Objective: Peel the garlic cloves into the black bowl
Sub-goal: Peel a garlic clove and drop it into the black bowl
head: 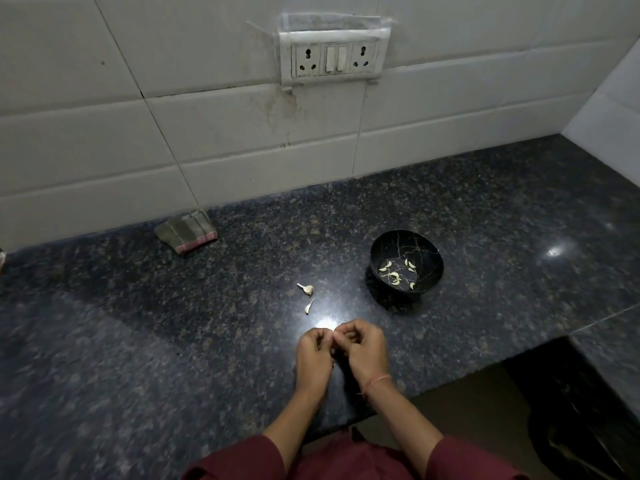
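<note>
Your left hand (313, 355) and right hand (363, 351) meet knuckle to knuckle over the near part of the worktop (138, 323). The fingers of both are curled in. Between the fingertips of the two hands you pinch a garlic clove (333, 333). Only a thin pale sliver of it shows, and the rest is hidden by your fingers. A thin orange thread (378, 382) circles your right wrist, and maroon sleeves (242, 459) cover your upper arms.

Two unpeeled cloves (306, 289) lie on the stone just ahead of your left hand, one beyond the other and not touching. The black bowl (405, 242) stands upright ahead of your right hand and off to its right, apart from both hands. The peeled cloves (393, 274) lie scattered across its bottom, and thin pale lines run over its inner wall.

Far ahead of your left hand and off to its left, a folded cloth (187, 231) rests against the foot of the tiled wall (104, 133). High on that wall, straight ahead of your hands, sits a socket panel (334, 58) with two outlets and switches between them.
</note>
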